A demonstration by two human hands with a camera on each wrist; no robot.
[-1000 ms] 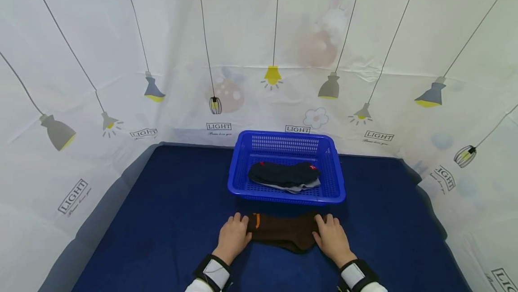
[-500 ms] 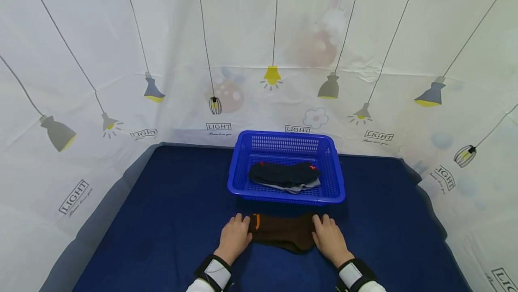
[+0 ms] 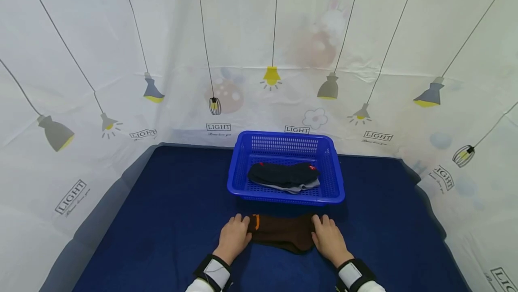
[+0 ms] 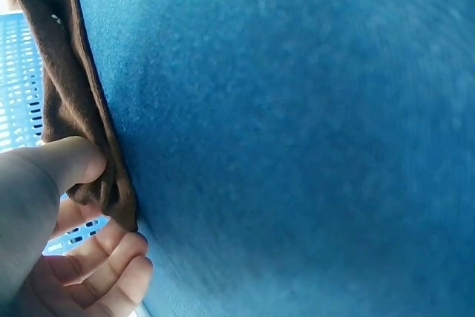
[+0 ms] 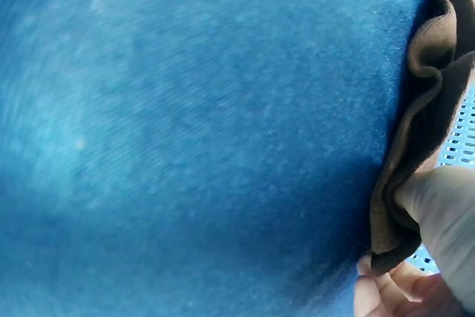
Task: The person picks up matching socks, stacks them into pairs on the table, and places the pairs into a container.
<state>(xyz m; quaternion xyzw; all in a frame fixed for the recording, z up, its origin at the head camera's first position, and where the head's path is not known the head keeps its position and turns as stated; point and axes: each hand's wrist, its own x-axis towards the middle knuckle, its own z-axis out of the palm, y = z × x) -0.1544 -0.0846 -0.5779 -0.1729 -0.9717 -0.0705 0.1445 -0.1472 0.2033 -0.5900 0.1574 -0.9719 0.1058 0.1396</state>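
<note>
A pair of brown socks (image 3: pixel 283 231) with an orange mark lies flat and layered on the dark blue cloth, in front of the basket. My left hand (image 3: pixel 234 236) pinches its left end; in the left wrist view the thumb presses on the brown fabric (image 4: pixel 70 87) with the fingers beneath. At the other end my right hand (image 3: pixel 329 238) pinches the socks between thumb and fingers. The right wrist view shows the fabric's folded, wavy edge (image 5: pixel 415 116) beside that thumb.
Just beyond the socks stands a blue plastic basket (image 3: pixel 285 198). Dark socks (image 3: pixel 283 174) with red marks lie in it over a light grey pair (image 3: pixel 297 188). A white printed curtain (image 3: pixel 251 27) encloses the blue cloth (image 3: pixel 182 220) at the back and sides.
My right hand has shifted slightly left along the socks' right end, then stayed there. The left hand keeps nearly the same place, and the basket has not moved.
</note>
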